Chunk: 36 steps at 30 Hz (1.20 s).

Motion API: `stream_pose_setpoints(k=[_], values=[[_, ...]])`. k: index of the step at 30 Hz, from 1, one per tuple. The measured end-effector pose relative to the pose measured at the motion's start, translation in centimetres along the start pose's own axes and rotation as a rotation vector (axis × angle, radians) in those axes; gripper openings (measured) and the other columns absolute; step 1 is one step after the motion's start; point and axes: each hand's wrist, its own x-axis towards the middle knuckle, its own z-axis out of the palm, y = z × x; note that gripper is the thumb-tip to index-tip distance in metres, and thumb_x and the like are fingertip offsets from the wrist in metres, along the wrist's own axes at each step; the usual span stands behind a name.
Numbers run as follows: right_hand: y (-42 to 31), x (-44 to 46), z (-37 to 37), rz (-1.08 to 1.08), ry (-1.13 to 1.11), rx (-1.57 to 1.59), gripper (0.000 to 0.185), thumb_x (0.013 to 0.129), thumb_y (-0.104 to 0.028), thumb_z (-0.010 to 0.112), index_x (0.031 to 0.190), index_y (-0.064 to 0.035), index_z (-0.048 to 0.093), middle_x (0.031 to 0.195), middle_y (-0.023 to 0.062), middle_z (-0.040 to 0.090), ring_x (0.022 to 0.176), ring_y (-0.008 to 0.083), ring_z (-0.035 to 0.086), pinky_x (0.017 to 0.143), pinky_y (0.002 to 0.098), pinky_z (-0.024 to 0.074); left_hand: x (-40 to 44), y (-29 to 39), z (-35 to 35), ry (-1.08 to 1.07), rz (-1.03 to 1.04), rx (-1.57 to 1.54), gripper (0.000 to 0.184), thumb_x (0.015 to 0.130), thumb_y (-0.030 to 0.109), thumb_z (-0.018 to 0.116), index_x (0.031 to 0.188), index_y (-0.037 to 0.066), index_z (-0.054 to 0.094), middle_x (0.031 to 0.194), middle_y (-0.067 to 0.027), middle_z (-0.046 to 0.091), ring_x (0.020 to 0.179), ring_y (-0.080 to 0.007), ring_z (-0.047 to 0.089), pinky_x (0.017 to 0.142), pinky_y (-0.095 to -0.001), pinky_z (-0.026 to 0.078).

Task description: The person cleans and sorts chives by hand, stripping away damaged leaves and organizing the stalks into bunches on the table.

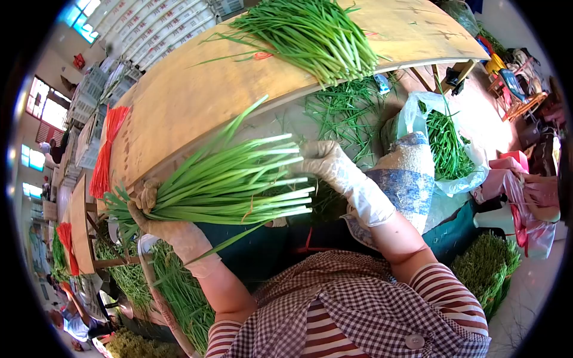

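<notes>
A thick bunch of garlic chives lies sideways in front of me, its white stem ends pointing right. My left hand, in a whitish glove, is closed around the leafy end of that bunch. At the pale ends, my gloved right hand has its fingers bent and pressed together; what they pinch, if anything, cannot be made out. A long loose leaf hangs below the bunch. On the wooden table ahead lies a larger pile of chives.
Red ties hang over the table's left edge. Cut leaves litter the floor beyond my right hand. A plastic bag of greens stands at right beside a blue-and-white sack. More greens sit at lower right.
</notes>
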Motion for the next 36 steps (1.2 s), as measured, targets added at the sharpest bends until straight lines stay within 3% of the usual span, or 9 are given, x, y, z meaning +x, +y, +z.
stream_pose_setpoints(k=[3, 5, 7, 14, 21, 25, 30, 32, 36], values=[[-1.0, -0.8, 0.8, 0.027, 0.003, -0.144, 0.02, 0.08, -0.008, 0.074, 0.099, -0.0018, 0.072, 0.089, 0.0068, 0.072, 0.082, 0.0098, 0.065, 0.076, 0.0248, 0.0523, 0.1, 0.8, -1.3, -0.217, -0.141, 0.006, 0.023, 0.088, 0.019, 0.058, 0.069, 0.01, 0.051, 0.062, -0.001, 0.048, 0.068, -0.0137, 0.05, 0.072, -0.0272, 0.045], [-1.7, -1.6, 0.9, 0.077, -0.103, -0.102, 0.019, 0.081, -0.012, 0.073, 0.097, -0.0029, 0.071, 0.085, 0.0051, 0.071, 0.076, 0.0106, 0.065, 0.068, 0.0264, 0.0535, -0.5, -0.1, -1.5, 0.145, 0.154, 0.508, 0.049, 0.093, 0.041, 0.044, 0.118, 0.001, 0.059, 0.099, -0.0098, 0.066, 0.098, -0.0209, 0.06, 0.089, -0.0384, 0.049], [-0.5, -1.1, 0.8, 0.105, -0.104, -0.377, 0.023, 0.08, -0.019, 0.074, 0.097, -0.0048, 0.071, 0.079, 0.0036, 0.07, 0.068, 0.011, 0.062, 0.062, 0.0297, 0.0527, -1.5, -1.9, -0.3, 0.193, 0.223, 0.761, 0.048, 0.093, 0.038, 0.045, 0.124, 0.003, 0.055, 0.109, -0.0105, 0.061, 0.106, -0.0229, 0.056, 0.094, -0.0402, 0.045], [2.9, -0.7, 2.5, -0.195, -0.518, -0.133, 0.033, 0.087, -0.027, 0.066, 0.108, -0.0021, 0.064, 0.09, 0.0083, 0.067, 0.083, 0.019, 0.059, 0.077, 0.034, 0.047, -6.3, -3.4, 4.4, 0.084, 0.539, 1.006, 0.056, 0.09, 0.029, 0.051, 0.141, 0.007, 0.043, 0.138, -0.0116, 0.051, 0.124, -0.0304, 0.05, 0.108, -0.0447, 0.034], [1.5, -1.9, -3.9, -0.249, -0.331, -0.414, 0.027, 0.089, -0.024, 0.064, 0.104, -0.0026, 0.067, 0.098, 0.0139, 0.069, 0.092, 0.0234, 0.064, 0.083, 0.0358, 0.049, -4.3, 0.5, 1.2, 0.006, 0.562, 1.123, 0.053, 0.09, 0.038, 0.05, 0.131, 0.004, 0.05, 0.108, -0.0064, 0.062, 0.098, -0.0214, 0.059, 0.093, -0.0393, 0.046], [1.7, -0.2, -7.0, 0.068, 0.661, -1.281, 0.019, 0.08, -0.025, 0.063, 0.082, -0.0075, 0.07, 0.077, 0.0152, 0.068, 0.07, 0.0327, 0.067, 0.065, 0.0396, 0.0537, -3.5, 3.2, 1.6, 0.211, 0.411, 1.098, 0.057, 0.094, 0.042, 0.04, 0.138, 0.006, 0.043, 0.134, -0.0123, 0.049, 0.12, -0.0262, 0.049, 0.106, -0.046, 0.036], [0.8, 0.2, -3.3, -0.025, -0.048, -0.028, 0.039, 0.081, -0.014, 0.075, 0.115, 0.0016, 0.064, 0.104, 0.0087, 0.07, 0.092, 0.0122, 0.063, 0.086, 0.0251, 0.0493, -1.6, 0.5, 2.8, 0.281, 0.456, 0.795, 0.031, 0.089, 0.037, 0.05, 0.084, 0.009, 0.064, 0.084, -0.0071, 0.066, 0.086, -0.0215, 0.061, 0.094, -0.0425, 0.045], [-1.0, -0.5, -1.1, 0.027, -0.147, -0.03, 0.041, 0.08, -0.011, 0.075, 0.117, 0.0023, 0.063, 0.105, 0.0094, 0.07, 0.094, 0.0124, 0.063, 0.087, 0.026, 0.0494, -0.2, 2.7, 1.6, -0.114, 0.139, 0.296, 0.024, 0.089, 0.029, 0.052, 0.072, 0.013, 0.055, 0.07, -0.0012, 0.057, 0.074, -0.0166, 0.055, 0.091, -0.0393, 0.045], [-0.7, -1.0, 0.3, 0.058, -0.171, -0.044, 0.031, 0.079, -0.007, 0.075, 0.108, 0.0027, 0.068, 0.098, 0.0094, 0.071, 0.09, 0.0121, 0.064, 0.084, 0.0272, 0.0506, -1.1, 2.3, 1.2, -0.187, 0.046, 0.014, 0.032, 0.089, 0.015, 0.054, 0.06, 0.017, 0.038, 0.054, 0.0052, 0.038, 0.057, -0.0108, 0.04, 0.082, -0.0304, 0.043]])
